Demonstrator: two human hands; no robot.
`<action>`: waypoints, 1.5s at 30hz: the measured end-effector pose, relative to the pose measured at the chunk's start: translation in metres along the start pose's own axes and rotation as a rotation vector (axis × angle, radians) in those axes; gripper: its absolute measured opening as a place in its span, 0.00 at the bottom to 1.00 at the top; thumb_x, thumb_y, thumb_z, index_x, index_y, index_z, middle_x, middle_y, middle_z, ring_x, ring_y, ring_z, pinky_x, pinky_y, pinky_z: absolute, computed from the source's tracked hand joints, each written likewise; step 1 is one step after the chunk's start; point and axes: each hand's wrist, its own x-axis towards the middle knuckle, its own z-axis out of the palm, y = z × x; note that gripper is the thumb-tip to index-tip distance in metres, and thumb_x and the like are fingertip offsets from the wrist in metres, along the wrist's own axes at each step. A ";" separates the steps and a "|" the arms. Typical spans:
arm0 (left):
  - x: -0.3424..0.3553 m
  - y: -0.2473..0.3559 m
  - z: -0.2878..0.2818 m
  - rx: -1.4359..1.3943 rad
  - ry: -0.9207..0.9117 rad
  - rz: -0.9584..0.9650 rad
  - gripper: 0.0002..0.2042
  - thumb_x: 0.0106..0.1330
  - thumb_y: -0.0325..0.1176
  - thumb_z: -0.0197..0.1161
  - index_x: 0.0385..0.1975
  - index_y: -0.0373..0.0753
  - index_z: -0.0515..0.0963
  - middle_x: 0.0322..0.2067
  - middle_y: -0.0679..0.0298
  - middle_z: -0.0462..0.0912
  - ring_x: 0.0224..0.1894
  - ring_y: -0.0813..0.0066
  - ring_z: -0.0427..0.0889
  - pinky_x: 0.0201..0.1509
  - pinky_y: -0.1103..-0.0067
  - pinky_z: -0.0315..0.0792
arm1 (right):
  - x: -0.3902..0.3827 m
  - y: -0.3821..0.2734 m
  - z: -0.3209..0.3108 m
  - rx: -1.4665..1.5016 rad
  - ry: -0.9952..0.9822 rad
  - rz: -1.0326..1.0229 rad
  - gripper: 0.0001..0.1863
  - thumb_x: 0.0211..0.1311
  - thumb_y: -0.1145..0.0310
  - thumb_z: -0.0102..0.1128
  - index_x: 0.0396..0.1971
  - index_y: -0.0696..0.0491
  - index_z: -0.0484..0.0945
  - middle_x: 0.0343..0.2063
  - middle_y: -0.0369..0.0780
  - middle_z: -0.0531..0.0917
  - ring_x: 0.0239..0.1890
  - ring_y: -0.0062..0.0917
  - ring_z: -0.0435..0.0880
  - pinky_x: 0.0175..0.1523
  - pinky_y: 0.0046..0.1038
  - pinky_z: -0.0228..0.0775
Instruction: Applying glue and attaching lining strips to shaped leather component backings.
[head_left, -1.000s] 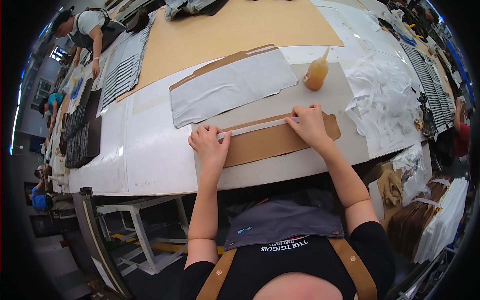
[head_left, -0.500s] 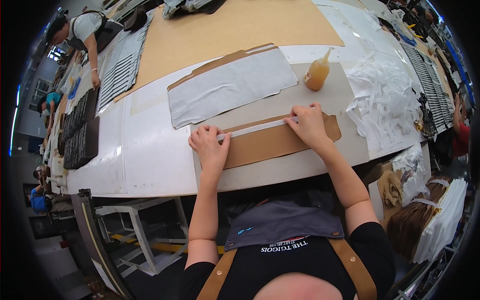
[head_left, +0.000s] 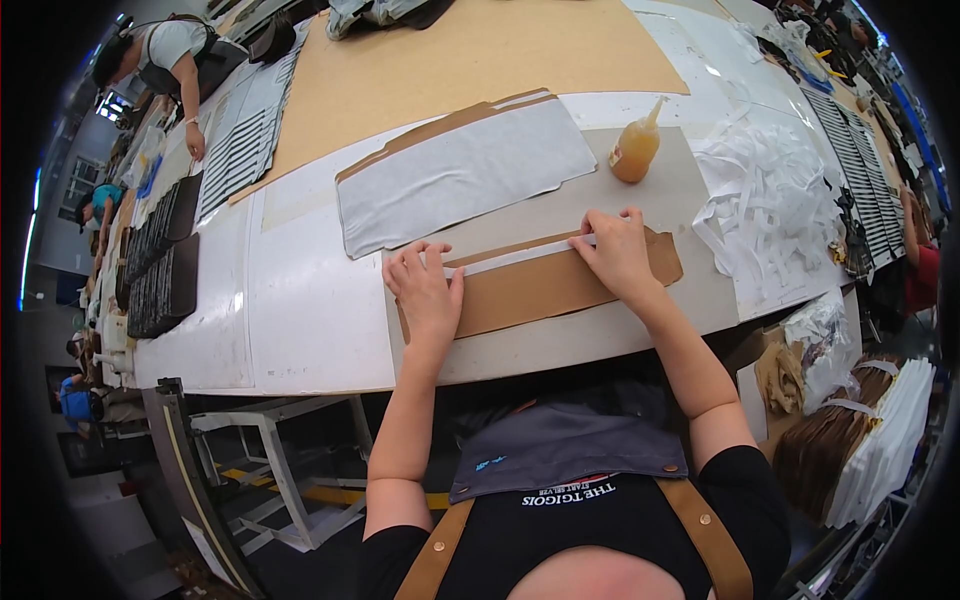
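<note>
A long brown panel (head_left: 525, 295) lies on a grey board (head_left: 705, 310), with a narrow white strip (head_left: 515, 256) along its far edge. My left hand (head_left: 425, 295) rests at the strip's left end, fingers spread and slightly curved. My right hand (head_left: 620, 255) has fingers and thumb closed on the strip toward its right end. Beyond them lies a pale grey piece (head_left: 465, 180) with brown along its top edge. A squeeze bottle (head_left: 633, 150) of amber liquid stands upright to its right.
White tangled strips (head_left: 760, 200) lie at right; dark stacked pieces (head_left: 160, 280) and striped pieces (head_left: 245, 150) at left. A large tan sheet (head_left: 480, 50) covers the back. A co-worker (head_left: 180, 70) leans over at upper left. Bundles (head_left: 880, 440) and bags (head_left: 810, 340) sit below right.
My left hand has loosened from its pinch on the strip's end, its fingers now more spread and slightly raised. My right hand is nearly unmoved. The co-worker's arm has shifted slightly.
</note>
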 end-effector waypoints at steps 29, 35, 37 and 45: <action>0.016 0.008 0.010 0.005 -0.242 0.549 0.37 0.56 0.15 0.54 0.63 0.63 0.80 0.77 0.54 0.56 0.81 0.50 0.48 0.83 0.59 0.39 | -0.029 0.041 -0.008 -0.015 0.223 0.162 0.20 0.59 0.76 0.66 0.52 0.51 0.76 0.30 0.34 0.81 0.43 0.30 0.79 0.64 0.43 0.56; 0.013 0.006 0.011 0.025 -0.235 0.561 0.38 0.57 0.14 0.54 0.65 0.63 0.78 0.77 0.53 0.56 0.81 0.50 0.48 0.83 0.58 0.40 | -0.026 0.042 -0.009 -0.023 0.183 0.187 0.21 0.59 0.75 0.66 0.54 0.52 0.76 0.31 0.35 0.82 0.44 0.31 0.79 0.65 0.44 0.55; 0.013 0.006 0.010 0.024 -0.228 0.565 0.38 0.58 0.14 0.53 0.65 0.63 0.78 0.77 0.53 0.56 0.81 0.50 0.48 0.83 0.58 0.40 | -0.026 0.042 -0.009 -0.025 0.173 0.198 0.22 0.59 0.75 0.66 0.54 0.53 0.76 0.31 0.35 0.82 0.45 0.31 0.79 0.65 0.44 0.55; 0.015 0.021 0.016 0.046 -0.337 0.440 0.33 0.63 0.20 0.58 0.72 0.45 0.69 0.77 0.47 0.53 0.81 0.47 0.45 0.82 0.57 0.42 | -0.024 0.045 -0.013 -0.086 0.146 0.273 0.28 0.57 0.68 0.71 0.58 0.54 0.74 0.31 0.41 0.85 0.44 0.34 0.81 0.65 0.45 0.56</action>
